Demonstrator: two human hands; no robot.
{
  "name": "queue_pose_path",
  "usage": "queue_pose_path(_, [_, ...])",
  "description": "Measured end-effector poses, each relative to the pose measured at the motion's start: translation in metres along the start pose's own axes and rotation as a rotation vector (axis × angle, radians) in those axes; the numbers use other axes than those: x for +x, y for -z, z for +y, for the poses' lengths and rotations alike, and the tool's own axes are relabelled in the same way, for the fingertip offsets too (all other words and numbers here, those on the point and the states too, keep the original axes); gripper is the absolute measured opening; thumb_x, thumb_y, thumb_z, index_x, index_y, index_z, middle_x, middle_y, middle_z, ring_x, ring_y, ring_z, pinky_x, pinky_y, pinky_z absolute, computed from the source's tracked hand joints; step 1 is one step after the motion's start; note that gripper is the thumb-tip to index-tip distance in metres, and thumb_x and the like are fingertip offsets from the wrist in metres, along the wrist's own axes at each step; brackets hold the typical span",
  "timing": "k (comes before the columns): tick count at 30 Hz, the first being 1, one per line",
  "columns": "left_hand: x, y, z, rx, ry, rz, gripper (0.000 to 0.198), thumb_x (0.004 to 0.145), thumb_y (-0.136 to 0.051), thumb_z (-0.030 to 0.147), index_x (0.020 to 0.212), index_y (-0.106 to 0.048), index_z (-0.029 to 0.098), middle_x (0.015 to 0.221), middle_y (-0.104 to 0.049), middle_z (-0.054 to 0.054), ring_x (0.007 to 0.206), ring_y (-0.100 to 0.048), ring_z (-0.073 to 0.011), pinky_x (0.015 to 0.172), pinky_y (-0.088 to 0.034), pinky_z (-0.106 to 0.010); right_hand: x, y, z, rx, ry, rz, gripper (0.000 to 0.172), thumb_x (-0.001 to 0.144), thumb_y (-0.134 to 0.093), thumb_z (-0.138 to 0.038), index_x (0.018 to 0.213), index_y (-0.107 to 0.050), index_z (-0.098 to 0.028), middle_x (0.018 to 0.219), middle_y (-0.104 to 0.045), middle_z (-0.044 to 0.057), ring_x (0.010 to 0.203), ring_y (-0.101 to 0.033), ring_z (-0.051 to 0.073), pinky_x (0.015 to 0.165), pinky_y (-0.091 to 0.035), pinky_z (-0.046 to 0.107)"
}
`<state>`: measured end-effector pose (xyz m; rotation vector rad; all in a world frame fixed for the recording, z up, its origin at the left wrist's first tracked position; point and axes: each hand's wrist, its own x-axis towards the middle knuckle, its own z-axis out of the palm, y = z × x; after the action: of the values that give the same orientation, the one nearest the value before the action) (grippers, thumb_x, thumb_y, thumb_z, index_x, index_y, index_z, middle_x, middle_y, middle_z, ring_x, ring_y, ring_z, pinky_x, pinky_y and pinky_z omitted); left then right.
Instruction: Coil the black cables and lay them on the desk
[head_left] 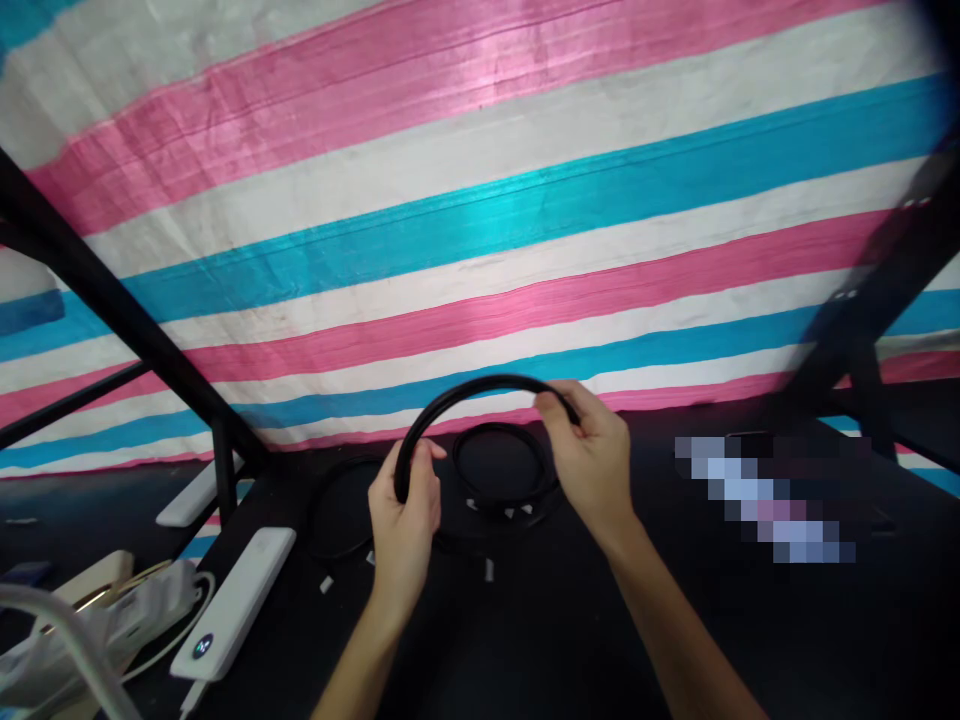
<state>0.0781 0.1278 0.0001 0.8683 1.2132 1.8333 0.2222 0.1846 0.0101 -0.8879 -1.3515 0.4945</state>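
Between my two hands a coiled black cable (pixel 487 383) is held up above the dark table, its upper arc bowed. My left hand (pixel 409 490) is closed around the left side of the coil, thumb on top. On the right side, my right hand (pixel 589 450) grips the coil between thumb and fingers. Behind it on the table lies another black cable coil (pixel 457 465) with small white tags near its lower edge. A third black coil (pixel 315 530) rests to the left, partly hidden by my left hand. The lower part of the held coil is hard to make out against the table.
A white power bank (pixel 244 590) with a lit display lies at left, beside a white power strip (pixel 150 610) with cords. Black frame bars (pixel 161 345) slant up on both sides. A striped sheet (pixel 480 220) hangs behind the black table (pixel 540 640). A blurred-out patch lies at right.
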Motion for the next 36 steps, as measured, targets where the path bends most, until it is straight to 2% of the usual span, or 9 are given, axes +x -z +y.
queue_pose_path(4, [-0.013,-0.010,-0.008,-0.143,0.057,0.027,0.042,0.075,-0.063,0.057,0.068,-0.050,0.018,0.046,-0.019,0.011,0.034,-0.017,-0.0016,0.033,-0.015,-0.010,0.009,0.007,0.003,0.225,-0.181,-0.023,0.031,0.085,-0.058,-0.046,0.071,-0.055,-0.019,0.054,-0.032,-0.007,0.042,-0.025,0.005,0.036,-0.019,0.018])
queue_pose_path(10, [0.001,-0.021,-0.001,-0.310,0.230,0.296,0.036,0.073,-0.068,0.051,0.080,-0.050,0.021,0.058,-0.043,0.008,0.038,-0.039,-0.0011,0.037,-0.027,-0.009,0.004,0.002,-0.019,0.715,-0.574,-0.342,0.038,0.068,-0.075,-0.045,0.064,-0.047,-0.020,0.048,-0.019,-0.012,0.037,-0.010,0.002,0.032,-0.006,0.016])
queue_pose_path(13, [0.006,-0.024,0.000,-0.365,0.151,0.341,0.034,0.077,-0.066,0.049,0.078,-0.048,0.020,0.053,-0.037,0.010,0.033,-0.030,-0.0009,0.032,-0.018,-0.011,-0.008,-0.014,-0.029,0.889,-0.648,-0.290,0.057,0.068,-0.073,-0.047,0.050,-0.025,-0.021,0.042,-0.014,-0.012,0.035,-0.008,0.002,0.031,-0.004,0.017])
queue_pose_path(18, [0.001,-0.026,-0.010,-0.364,-0.038,0.149,0.032,0.082,-0.062,0.044,0.071,-0.048,0.018,0.045,-0.024,0.011,0.035,-0.019,-0.0037,0.032,-0.020,-0.014,-0.010,-0.022,-0.027,0.958,-0.590,-0.173,0.068,0.064,-0.075,-0.047,0.045,-0.016,-0.020,0.039,-0.011,-0.012,0.033,-0.007,0.001,0.031,-0.003,0.018])
queue_pose_path(22, [-0.006,-0.025,-0.020,-0.304,-0.096,0.118,0.028,0.084,-0.061,0.041,0.073,-0.053,0.016,0.047,-0.033,0.009,0.045,-0.038,-0.0060,0.053,-0.045,-0.019,-0.006,-0.019,-0.021,0.998,-0.544,-0.107,0.068,0.066,-0.073,-0.045,0.046,-0.014,-0.020,0.039,-0.009,-0.011,0.033,-0.006,0.002,0.031,-0.004,0.020])
queue_pose_path(26, [-0.014,-0.022,-0.022,-0.321,-0.050,0.119,0.027,0.083,-0.063,0.040,0.074,-0.052,0.017,0.054,-0.045,0.007,0.060,-0.051,-0.0069,0.076,-0.050,-0.022,-0.007,-0.021,-0.018,1.059,-0.506,-0.151,0.067,0.068,-0.072,-0.045,0.044,-0.014,-0.020,0.039,-0.009,-0.010,0.032,-0.006,0.002,0.031,-0.004,0.020])
queue_pose_path(29, [-0.017,-0.016,-0.017,-0.332,0.032,0.053,0.031,0.085,-0.058,0.045,0.072,-0.049,0.018,0.046,-0.035,0.009,0.045,-0.040,-0.0065,0.058,-0.050,-0.022,-0.005,-0.018,-0.017,1.025,-0.554,-0.240,0.061,0.066,-0.074,-0.039,0.045,-0.020,-0.020,0.040,-0.012,-0.011,0.033,-0.007,0.002,0.030,-0.005,0.019])
queue_pose_path(32, [-0.017,-0.005,-0.014,-0.294,0.079,0.001,0.034,0.083,-0.058,0.049,0.071,-0.047,0.020,0.039,-0.022,0.012,0.034,-0.019,-0.0053,0.036,-0.038,-0.018,0.002,-0.009,-0.015,1.000,-0.622,-0.322,0.055,0.066,-0.074,-0.036,0.047,-0.025,-0.020,0.041,-0.015,-0.012,0.033,-0.006,0.001,0.029,-0.006,0.017])
queue_pose_path(36, [-0.011,0.014,-0.013,-0.134,0.157,-0.064,0.035,0.080,-0.060,0.052,0.072,-0.047,0.020,0.039,-0.020,0.013,0.032,-0.015,-0.0047,0.029,-0.030,-0.017,0.010,0.006,-0.011,0.872,-0.667,-0.504,0.048,0.069,-0.074,-0.037,0.053,-0.032,-0.020,0.044,-0.018,-0.012,0.036,-0.008,0.002,0.031,-0.006,0.016])
